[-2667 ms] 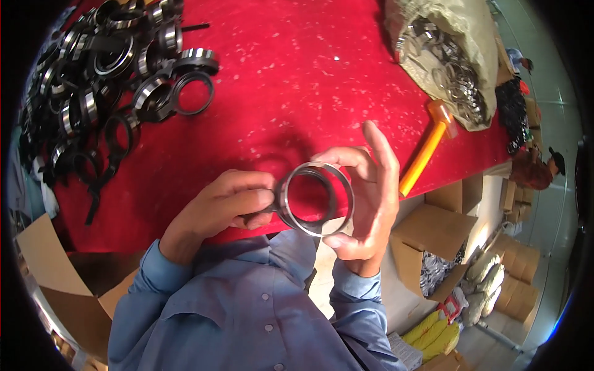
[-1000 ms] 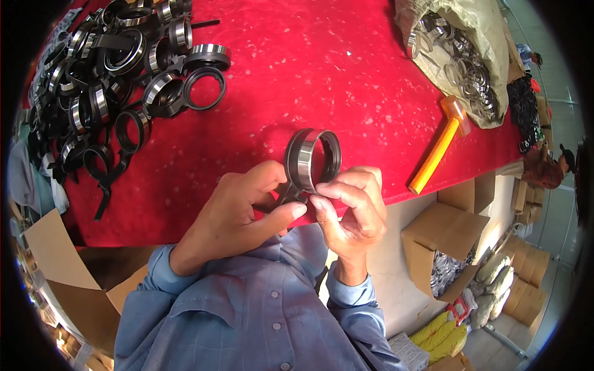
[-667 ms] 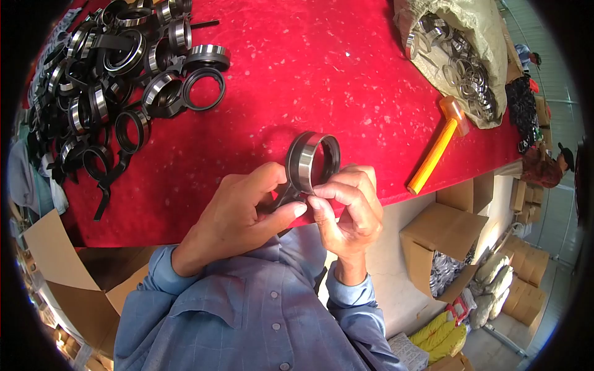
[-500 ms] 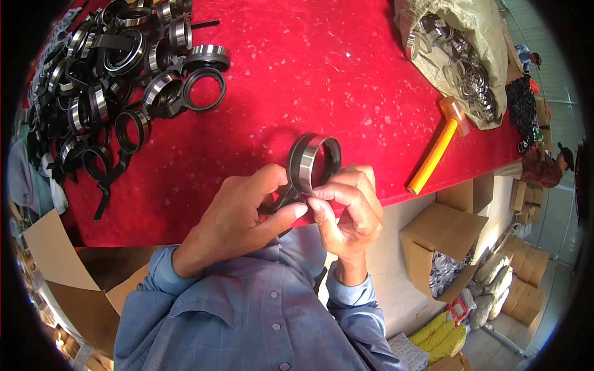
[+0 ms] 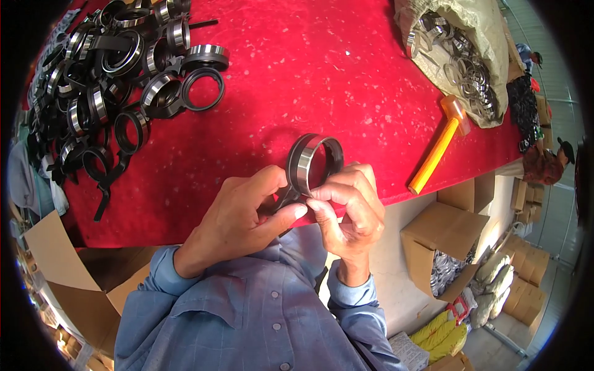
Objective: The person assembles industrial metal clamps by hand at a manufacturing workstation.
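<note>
Just past the table's near edge I hold up a black ring (image 5: pixel 292 162) with a short arm at its lower side. A shiny metal band (image 5: pixel 304 166) sits around the ring, which is tilted so that its opening faces right. My left hand (image 5: pixel 238 207) is closed on the ring's lower left, by the arm, with thumb and forefinger on either side. From the right, my right hand (image 5: pixel 354 213) pinches the band's lower edge between thumb and fingertips. Its fingertips partly cover the lower rim, so I cannot tell how far the band sits on there.
Many black rings with metal bands (image 5: pixel 96 105) lie piled at the table's left. A mallet (image 5: pixel 438 151) with a yellow handle rests at right, beside an open sack (image 5: pixel 495 37) of loose metal bands. Cardboard boxes (image 5: pixel 442 229) stand below. Another person (image 5: pixel 547 164) is at far right.
The ring with its band and my right hand have shifted very slightly to the right. Both hands keep the same grip.
</note>
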The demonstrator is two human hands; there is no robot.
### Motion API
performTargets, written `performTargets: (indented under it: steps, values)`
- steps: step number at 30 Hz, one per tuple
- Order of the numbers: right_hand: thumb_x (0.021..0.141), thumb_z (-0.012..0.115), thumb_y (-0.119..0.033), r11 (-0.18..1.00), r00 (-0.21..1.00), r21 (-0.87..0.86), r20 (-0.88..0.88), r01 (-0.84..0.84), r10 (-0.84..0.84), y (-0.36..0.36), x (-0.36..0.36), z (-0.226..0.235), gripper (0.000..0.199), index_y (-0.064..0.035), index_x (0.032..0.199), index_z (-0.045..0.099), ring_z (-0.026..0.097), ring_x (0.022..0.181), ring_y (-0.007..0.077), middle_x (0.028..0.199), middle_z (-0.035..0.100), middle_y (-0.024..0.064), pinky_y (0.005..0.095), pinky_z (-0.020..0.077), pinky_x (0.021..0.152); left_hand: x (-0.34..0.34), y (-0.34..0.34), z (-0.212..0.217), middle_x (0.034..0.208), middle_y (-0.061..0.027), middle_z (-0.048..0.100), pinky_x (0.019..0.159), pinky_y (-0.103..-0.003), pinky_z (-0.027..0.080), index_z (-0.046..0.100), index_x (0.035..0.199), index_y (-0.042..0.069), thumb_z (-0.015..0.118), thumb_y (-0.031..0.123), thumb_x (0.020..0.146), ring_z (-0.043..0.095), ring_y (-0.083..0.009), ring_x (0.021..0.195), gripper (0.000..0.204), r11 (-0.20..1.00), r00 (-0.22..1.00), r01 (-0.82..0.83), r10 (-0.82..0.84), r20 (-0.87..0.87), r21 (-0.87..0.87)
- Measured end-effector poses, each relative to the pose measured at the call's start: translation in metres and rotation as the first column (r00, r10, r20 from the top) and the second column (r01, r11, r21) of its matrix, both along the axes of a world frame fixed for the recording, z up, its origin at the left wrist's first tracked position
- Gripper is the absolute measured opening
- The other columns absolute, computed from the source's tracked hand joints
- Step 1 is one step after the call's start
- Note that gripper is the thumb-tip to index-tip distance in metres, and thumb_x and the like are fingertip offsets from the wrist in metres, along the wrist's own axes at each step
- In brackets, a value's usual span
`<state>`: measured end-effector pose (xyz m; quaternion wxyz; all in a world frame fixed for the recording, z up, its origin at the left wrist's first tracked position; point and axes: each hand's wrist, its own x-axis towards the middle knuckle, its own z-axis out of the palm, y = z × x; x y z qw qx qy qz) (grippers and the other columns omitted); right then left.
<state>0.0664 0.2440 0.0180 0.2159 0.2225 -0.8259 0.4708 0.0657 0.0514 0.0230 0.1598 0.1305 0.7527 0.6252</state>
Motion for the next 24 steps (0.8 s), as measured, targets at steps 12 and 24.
performTargets:
  steps: [12, 24]
  values:
    - [0.067, 0.081, -0.007, 0.998, 0.999, 0.06, 0.04, -0.012, 0.01, -0.001, 0.008, 0.009, 0.022, -0.0071, 0.087, 0.072, 0.059, 0.079, 0.025, 0.086, 0.064, 0.0051, 0.0384, 0.046, 0.075, 0.0, 0.001, -0.007, 0.058, -0.002, 0.057, 0.045, -0.025, 0.039, 0.061, 0.081, 0.004, 0.084, 0.018, 0.077, 0.054, -0.0052, 0.051, 0.028, 0.991, 0.981, -0.128, 0.132, -0.141, 0.039]
    - [0.096, 0.064, -0.032, 0.915, 0.91, -0.404, 0.372, -0.021, 0.185, 0.018, 0.001, 0.008, 0.04, 0.0026, 0.116, 0.067, 0.063, 0.09, 0.0208, 0.101, 0.065, 0.013, 0.0301, 0.0488, 0.081, -0.002, 0.005, -0.014, 0.066, -0.005, 0.06, 0.056, -0.036, 0.043, 0.058, 0.074, 0.008, 0.085, 0.024, 0.068, 0.058, -0.024, 0.056, 0.032, 0.993, 0.787, -0.049, -0.03, -0.616, -0.111]
